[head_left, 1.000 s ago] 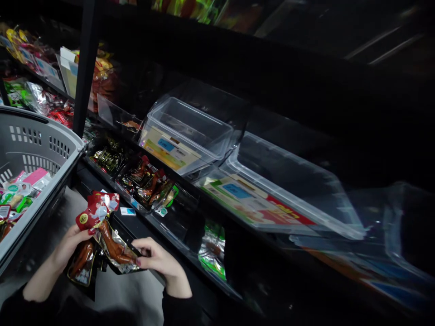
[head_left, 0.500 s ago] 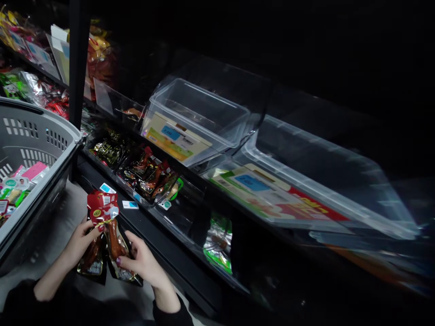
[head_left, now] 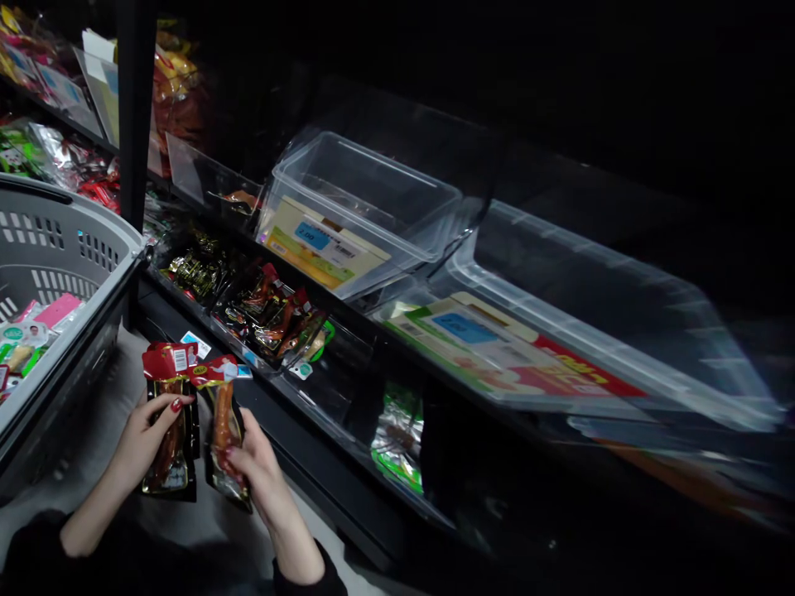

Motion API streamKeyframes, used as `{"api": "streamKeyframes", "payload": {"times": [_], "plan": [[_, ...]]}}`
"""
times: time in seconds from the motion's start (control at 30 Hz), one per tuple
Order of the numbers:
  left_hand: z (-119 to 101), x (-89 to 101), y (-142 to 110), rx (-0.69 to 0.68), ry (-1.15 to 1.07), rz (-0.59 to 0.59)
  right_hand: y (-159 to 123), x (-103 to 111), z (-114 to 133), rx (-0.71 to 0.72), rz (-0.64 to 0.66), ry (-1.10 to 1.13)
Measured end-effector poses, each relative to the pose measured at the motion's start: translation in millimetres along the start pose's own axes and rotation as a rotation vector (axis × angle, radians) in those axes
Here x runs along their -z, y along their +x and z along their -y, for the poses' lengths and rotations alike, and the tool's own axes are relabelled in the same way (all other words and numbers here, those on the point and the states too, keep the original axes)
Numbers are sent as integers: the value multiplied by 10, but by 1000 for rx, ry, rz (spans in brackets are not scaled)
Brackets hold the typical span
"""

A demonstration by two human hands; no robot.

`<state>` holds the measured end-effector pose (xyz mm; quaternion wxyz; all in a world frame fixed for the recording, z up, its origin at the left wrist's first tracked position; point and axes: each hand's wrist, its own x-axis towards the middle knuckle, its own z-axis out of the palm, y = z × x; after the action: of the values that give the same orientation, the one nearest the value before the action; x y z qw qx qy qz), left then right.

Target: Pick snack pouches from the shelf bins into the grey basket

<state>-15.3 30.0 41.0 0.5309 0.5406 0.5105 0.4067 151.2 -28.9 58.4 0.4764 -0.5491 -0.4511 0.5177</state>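
My left hand (head_left: 146,434) pinches a vacuum-packed meat snack (head_left: 171,451) with a red top and a dark, gold-edged body. Another packet (head_left: 224,430) of the same kind is gripped along its side by my right hand (head_left: 257,459); brown meat shows through its clear front. The two packets are held upright side by side, their red tops close together. Just beyond them, similar red-topped packets (head_left: 273,310) lie heaped in a shelf bin.
A grey shopping basket (head_left: 118,236) with several colourful packets stands at left. Dark-gold packets (head_left: 199,269) fill a neighbouring bin. Clear plastic boxes (head_left: 366,182) with price labels sit on the upper shelf. A silver-green packet (head_left: 398,439) lies farther right, and a black post (head_left: 135,116) rises at left.
My hands have drawn slightly apart, so the packets, which overlapped at the top, now sit more separately. The right packet has turned. The view has shifted slightly.
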Motion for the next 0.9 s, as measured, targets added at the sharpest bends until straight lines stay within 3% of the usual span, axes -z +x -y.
{"api": "streamKeyframes", "payload": {"times": [0.1, 0.17, 0.27, 0.37, 0.47, 0.63, 0.73, 0.8, 0.9], "plan": [[-12, 20, -3, 17, 10, -19, 33, 123, -67, -86, 196, 699], [-8, 18, -5, 32, 19, -14, 46, 196, -129, -70, 320, 1003], [11, -2, -7, 27, 22, 6, 53, 239, -197, -27, 389, 1164], [21, -20, -13, 29, 7, 9, 55, 211, -184, -8, 355, 1125], [10, -27, -22, 45, 3, 14, 41, 157, -73, 24, 207, 865], [-6, -21, -27, 17, 50, 1, -44, 70, 161, 97, -185, -114], [4, -12, -25, 18, 61, 11, -80, 41, 204, 106, -326, -517], [9, -19, -33, 10, 53, 31, -88, 24, 176, 205, -407, -747], [6, -75, -69, -24, 18, 85, -112, -53, 49, 463, -549, -1140]]}}
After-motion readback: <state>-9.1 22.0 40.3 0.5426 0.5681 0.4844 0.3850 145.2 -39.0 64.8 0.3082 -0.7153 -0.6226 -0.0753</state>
